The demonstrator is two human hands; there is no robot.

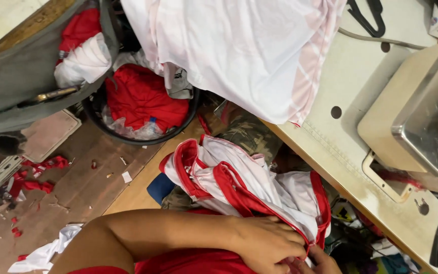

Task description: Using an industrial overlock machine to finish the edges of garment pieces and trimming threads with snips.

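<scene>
From the head camera, the left hand (267, 243) lies low in the frame with its fingers (292, 248) closed on a white garment with red trim (244, 185), which is bunched in the person's lap just beside the edge of the desk (351, 147). The right hand (320, 261) shows only partly beneath it, touching the same cloth; whether its fingers are together or apart I cannot tell. The desk is a worn cream surface with round holes, carrying a sewing machine (422, 111) at the right and a pale white and pink cloth (239, 50) draped over its far edge. On the dusty floor (72, 187), strewn with red and white scraps, stands a black bin (138, 106) filled with red fabric.
</scene>
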